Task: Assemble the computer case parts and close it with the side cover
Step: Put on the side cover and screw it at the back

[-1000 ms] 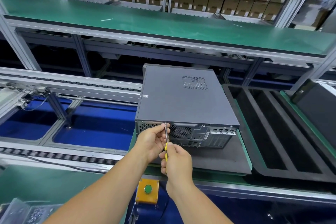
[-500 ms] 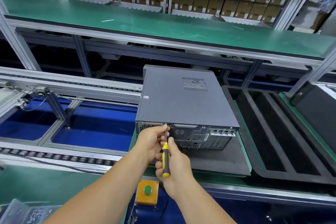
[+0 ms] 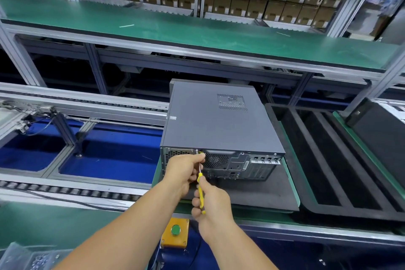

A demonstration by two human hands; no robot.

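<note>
The case [image 3: 219,125] lies flat on a dark pad [image 3: 252,193] on the worktop [image 3: 291,218], side cover [image 3: 210,116] on top and rear panel facing the person. The right hand [image 3: 211,201] has its fingers curled round the yellow handle of a screwdriver [image 3: 200,190], whose shaft rises to a screw [image 3: 196,151] at the top edge of the rear panel. The left hand [image 3: 184,171] sits just left of the shaft, fingers [image 3: 198,156] curled and pinching it near the tip, right below the screw. A fan grille [image 3: 215,160] lies just right of those fingers. Below the right hand is a green button [image 3: 175,230] on a yellow box. A black tray [image 3: 341,166] lies well to the right.
</note>
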